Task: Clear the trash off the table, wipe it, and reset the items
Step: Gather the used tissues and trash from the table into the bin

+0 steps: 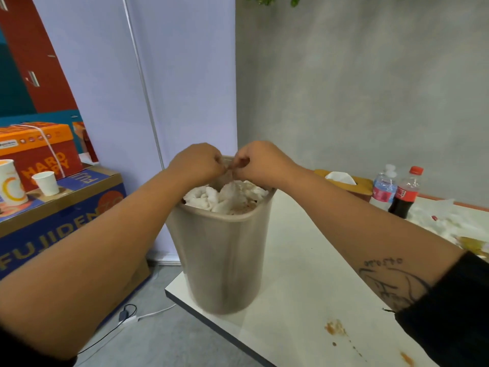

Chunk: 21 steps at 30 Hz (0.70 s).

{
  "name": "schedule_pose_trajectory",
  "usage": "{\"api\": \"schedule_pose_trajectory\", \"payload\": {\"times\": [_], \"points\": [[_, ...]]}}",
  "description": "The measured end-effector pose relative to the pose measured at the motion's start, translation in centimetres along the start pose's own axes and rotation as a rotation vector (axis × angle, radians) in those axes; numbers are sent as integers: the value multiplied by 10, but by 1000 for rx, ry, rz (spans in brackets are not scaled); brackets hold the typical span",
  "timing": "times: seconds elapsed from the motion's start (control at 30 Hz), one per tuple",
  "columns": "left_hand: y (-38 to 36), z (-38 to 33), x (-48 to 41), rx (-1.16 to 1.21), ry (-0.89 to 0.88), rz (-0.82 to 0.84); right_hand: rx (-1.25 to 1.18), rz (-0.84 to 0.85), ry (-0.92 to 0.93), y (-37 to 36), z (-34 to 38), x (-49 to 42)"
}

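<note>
Right under me, brown stains [335, 327] spot the white tabletop [304, 260]. Both my forearms reach forward over it, a dark sleeve on the right one. Next up, the beige bin [225, 255] stands upright on the tabletop's corner, packed to the rim with crumpled white paper [227, 196]. Above its far rim my left hand [197, 160] and right hand [262, 162] meet, knuckles up, fingers curled in. The fingertips of both are pinched on a small brownish scrap [230, 172] that hangs between them just over the paper; what it is, I cannot tell.

Further right, loose tissues [449, 219] lie spread on the tabletop. Behind them a cola bottle [404, 194] with a red cap stands just beside a water bottle [383, 189], and a wooden tissue box [363, 186] sits near the wall. Off to the left, beyond the tabletop, are stacked cardboard boxes [66, 221] with a small paper cup [47, 182] and a taller printed cup [9, 181] standing on them.
</note>
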<state>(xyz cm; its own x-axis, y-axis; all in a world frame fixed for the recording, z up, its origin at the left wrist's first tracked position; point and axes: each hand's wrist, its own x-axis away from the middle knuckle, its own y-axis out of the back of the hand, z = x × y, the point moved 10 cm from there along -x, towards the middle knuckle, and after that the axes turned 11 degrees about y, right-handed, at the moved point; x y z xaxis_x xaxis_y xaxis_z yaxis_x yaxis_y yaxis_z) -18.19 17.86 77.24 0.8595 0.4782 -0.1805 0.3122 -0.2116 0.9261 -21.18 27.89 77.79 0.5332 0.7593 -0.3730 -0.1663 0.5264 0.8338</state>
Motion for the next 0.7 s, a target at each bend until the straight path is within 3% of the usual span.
{"api": "schedule_pose_trajectory", "payload": {"times": [0.17, 0.3, 0.43, 0.7], "points": [[37, -67, 22, 176, -142, -178, -6, -231, 41, 57, -19, 26], [39, -138, 40, 247, -259, -203, -24, -349, 30, 99, -56, 61], [14, -204, 54, 297, -328, -149, 2, -400, -54, 128, -101, 103], [-97, -284, 65, 301, -319, 20, 54, -333, -258, 146, -209, 191]]}}
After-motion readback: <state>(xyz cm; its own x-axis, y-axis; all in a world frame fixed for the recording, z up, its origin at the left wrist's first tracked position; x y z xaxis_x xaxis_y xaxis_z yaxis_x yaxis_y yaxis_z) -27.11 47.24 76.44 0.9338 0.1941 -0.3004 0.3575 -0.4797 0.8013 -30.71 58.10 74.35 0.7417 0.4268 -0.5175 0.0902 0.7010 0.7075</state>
